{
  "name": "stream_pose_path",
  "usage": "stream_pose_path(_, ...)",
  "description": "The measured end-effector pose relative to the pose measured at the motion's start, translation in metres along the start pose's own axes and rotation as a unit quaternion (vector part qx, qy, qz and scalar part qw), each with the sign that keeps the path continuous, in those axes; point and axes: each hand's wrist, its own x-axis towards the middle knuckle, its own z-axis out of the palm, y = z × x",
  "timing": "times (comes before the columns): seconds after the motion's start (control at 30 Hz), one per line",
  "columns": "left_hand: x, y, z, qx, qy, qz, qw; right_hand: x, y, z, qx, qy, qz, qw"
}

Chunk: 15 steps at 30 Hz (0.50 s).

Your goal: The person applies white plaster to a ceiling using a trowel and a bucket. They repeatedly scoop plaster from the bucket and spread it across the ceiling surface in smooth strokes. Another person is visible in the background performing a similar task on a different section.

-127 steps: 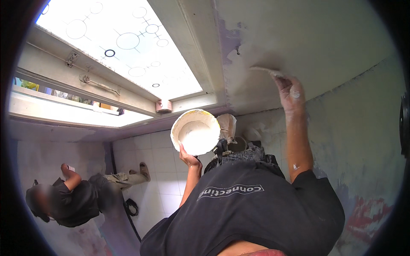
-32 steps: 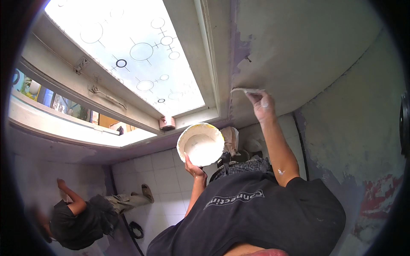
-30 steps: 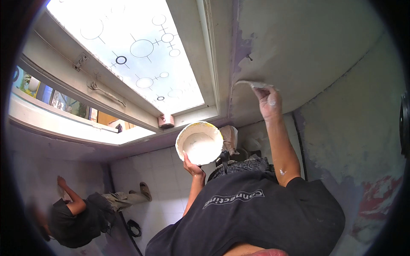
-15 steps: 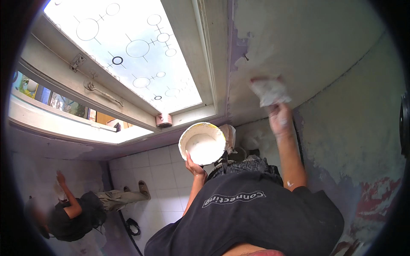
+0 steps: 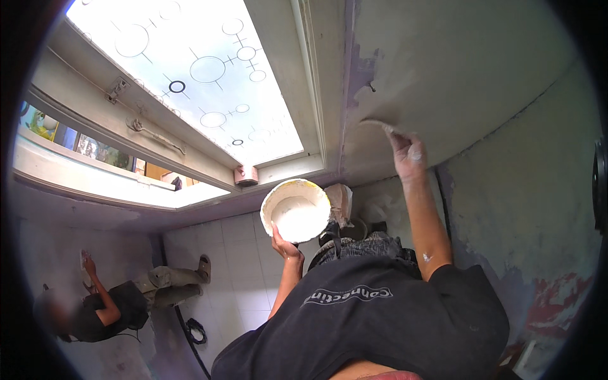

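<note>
Left hand (image 5: pixel 288 247): grasping white bucket (image 5: pixel 296 212), thumb at its rim
Bucket: just below the window (image 5: pixel 209 101)
Right hand (image 5: pixel 408 156): pinching a thin spreader (image 5: pixel 379 123)
Spreader: at the wall (image 5: pixel 456 76), right of the window

A round, white-smeared bucket (image 5: pixel 266 206) is resting in the left hand (image 5: pixel 288 246), its mouth facing upward, yellow showing along its rim and white paste (image 5: pixel 297 218) lying inside. A thin, pale spreader (image 5: pixel 375 122) is extending from the right hand (image 5: pixel 409 156), showing nearly edge-on and curving at the wall (image 5: pixel 456 76).
</note>
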Motion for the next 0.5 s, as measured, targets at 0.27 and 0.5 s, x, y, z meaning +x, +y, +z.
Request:
stream_pose_path(0.27,0.005,-0.005,0.005,0.036,-0.002,0.015,0.999,-0.049,-0.057,0.049,0.015,-0.036,-0.114,0.993)
stream_pose_path(0.5,-0.003,-0.012,0.004,0.022,-0.009,-0.017,1.000,-0.032,0.058,-0.065,-0.052,0.124,0.141,0.981)
